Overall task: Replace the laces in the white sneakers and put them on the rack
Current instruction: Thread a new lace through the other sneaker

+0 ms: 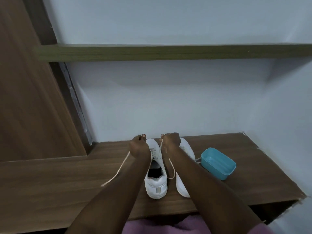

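Two white sneakers stand side by side on a wooden surface (pixel 67 179), toes toward the wall. The left sneaker (pixel 156 179) is in plain view, heel toward me. My right forearm covers much of the right sneaker (pixel 181 184). My left hand (pixel 139 146) pinches one end of a pale lace (pixel 118 171), which trails down to the left. My right hand (pixel 170 141) grips the other end of the lace, which loops down between the two sneakers. Both hands hover over the toes of the sneakers.
A light blue plastic tub (pixel 217 163) lies to the right of the sneakers. A wooden shelf (pixel 168 52) runs across the wall above. A brown wooden panel (pixel 25 98) stands at the left. The surface's front edge is close to my body.
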Demonstrator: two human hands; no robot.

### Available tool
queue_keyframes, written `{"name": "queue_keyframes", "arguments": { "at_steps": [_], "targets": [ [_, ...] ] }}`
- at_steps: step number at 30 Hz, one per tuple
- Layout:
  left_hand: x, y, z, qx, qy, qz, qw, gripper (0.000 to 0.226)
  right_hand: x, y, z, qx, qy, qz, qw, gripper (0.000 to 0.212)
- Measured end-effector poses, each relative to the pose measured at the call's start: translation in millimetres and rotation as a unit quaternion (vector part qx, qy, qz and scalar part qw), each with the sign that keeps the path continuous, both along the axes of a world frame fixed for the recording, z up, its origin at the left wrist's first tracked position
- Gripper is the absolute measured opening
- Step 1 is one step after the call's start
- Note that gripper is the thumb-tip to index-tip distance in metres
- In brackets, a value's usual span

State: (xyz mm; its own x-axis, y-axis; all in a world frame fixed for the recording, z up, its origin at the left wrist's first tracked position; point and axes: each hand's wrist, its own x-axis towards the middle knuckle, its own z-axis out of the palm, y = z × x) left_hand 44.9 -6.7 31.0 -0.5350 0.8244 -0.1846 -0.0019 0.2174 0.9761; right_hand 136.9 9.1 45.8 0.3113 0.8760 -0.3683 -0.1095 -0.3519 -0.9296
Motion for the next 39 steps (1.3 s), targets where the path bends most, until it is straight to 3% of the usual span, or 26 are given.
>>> {"name": "queue_keyframes", "arguments": {
  "at_steps": [1,3,6,10,16,19,22,26,30,35,39],
  "targets": [
    [1,6,5,0.026,0.017,-0.002,1.000,0.020,3,5,8,-0.006,0.027,-0.003,1.000,0.013],
    [3,5,35,0.049,0.026,0.002,0.998,0.022,6,5,34,0.050,-0.006,-0.012,0.999,0.004],
    [8,11,87,0.112,0.043,0.005,0.993,0.019,5,11,86,0.105,-0.030,0.016,0.994,0.018],
    [13,23,148,0.140,0.062,-0.023,0.988,0.024,-2,20,153,0.145,-0.070,-0.005,0.987,0.004],
    [19,29,235,0.220,0.097,-0.036,0.970,0.032,-3,21,255,0.201,-0.083,-0.014,0.976,0.022],
    [22,27,264,0.251,0.109,-0.043,0.961,0.027,-3,17,286,0.223,-0.121,-0.023,0.967,0.018],
    [23,27,280,0.279,0.115,-0.040,0.952,0.030,-4,10,305,0.252,-0.132,-0.027,0.958,0.007],
    [23,23,283,0.289,0.113,-0.049,0.949,0.039,-4,6,311,0.267,-0.157,-0.012,0.951,0.008],
    [18,19,280,0.311,0.099,-0.067,0.943,0.013,-4,4,309,0.275,-0.168,-0.012,0.947,0.014],
    [8,23,282,0.296,0.019,-0.087,0.951,0.014,2,1,305,0.316,-0.170,0.004,0.934,0.021],
    [-2,26,287,0.294,0.031,-0.116,0.948,0.013,2,-1,310,0.338,-0.225,0.047,0.913,0.019]
  ]
}}
